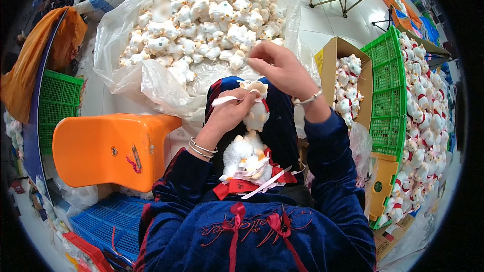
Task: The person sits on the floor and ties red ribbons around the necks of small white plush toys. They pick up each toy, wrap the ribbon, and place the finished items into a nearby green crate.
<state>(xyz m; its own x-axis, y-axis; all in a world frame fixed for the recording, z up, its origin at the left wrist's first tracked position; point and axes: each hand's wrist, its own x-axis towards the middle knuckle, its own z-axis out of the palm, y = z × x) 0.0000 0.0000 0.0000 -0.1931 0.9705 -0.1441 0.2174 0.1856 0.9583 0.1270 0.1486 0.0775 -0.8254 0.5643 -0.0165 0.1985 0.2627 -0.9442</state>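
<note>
My left hand [233, 113] is closed on a small white plush toy [257, 116] above my lap, and a pale ribbon [225, 100] sticks out from between its fingers. The toy has a bit of red at its neck. Up and to the right of the toy, my right hand [285, 70] is raised with thumb and fingers drawn together; whatever they pinch is too small to make out. Another white plush toy [244, 156] lies on my lap, among red ribbon pieces [234, 188] and loose pale ribbon strips [263, 183].
Ahead, a large clear plastic bag [151, 81] lies open, full of white plush toys. At right stand a cardboard box [364, 83] and a green crate [387, 90] beside many red-ribboned toys. An orange stool [96, 146] holding small snips [136, 157] is at left, near a blue crate [108, 221].
</note>
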